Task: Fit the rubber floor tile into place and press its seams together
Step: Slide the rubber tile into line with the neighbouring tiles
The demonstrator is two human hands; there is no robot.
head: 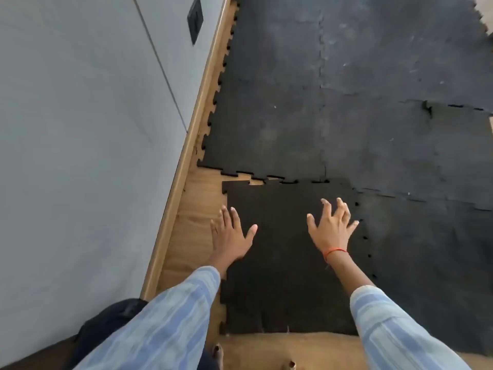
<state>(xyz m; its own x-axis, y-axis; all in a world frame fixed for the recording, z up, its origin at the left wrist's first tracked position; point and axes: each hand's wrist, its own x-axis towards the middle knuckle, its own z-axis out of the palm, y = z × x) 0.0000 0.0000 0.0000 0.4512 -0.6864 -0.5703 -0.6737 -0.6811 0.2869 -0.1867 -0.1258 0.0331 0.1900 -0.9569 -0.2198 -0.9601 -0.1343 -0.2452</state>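
Note:
A black rubber floor tile (282,257) with jigsaw edges lies on the wooden floor, in the corner left by the laid mat (346,102). Its far edge sits slightly right of the mat's teeth, with small gaps showing wood along that seam (269,180). The right seam (364,236) shows small holes between the teeth. My left hand (230,233) is spread over the tile's left edge, half above the wood. My right hand (332,228) hovers with fingers apart near the tile's right edge. Neither holds anything.
A grey wall (80,129) with a wooden skirting board (186,156) runs along the left, a strip of bare wood floor (197,209) beside it. A dark outlet plate (195,18) is on the wall. My feet (217,353) are at the bottom.

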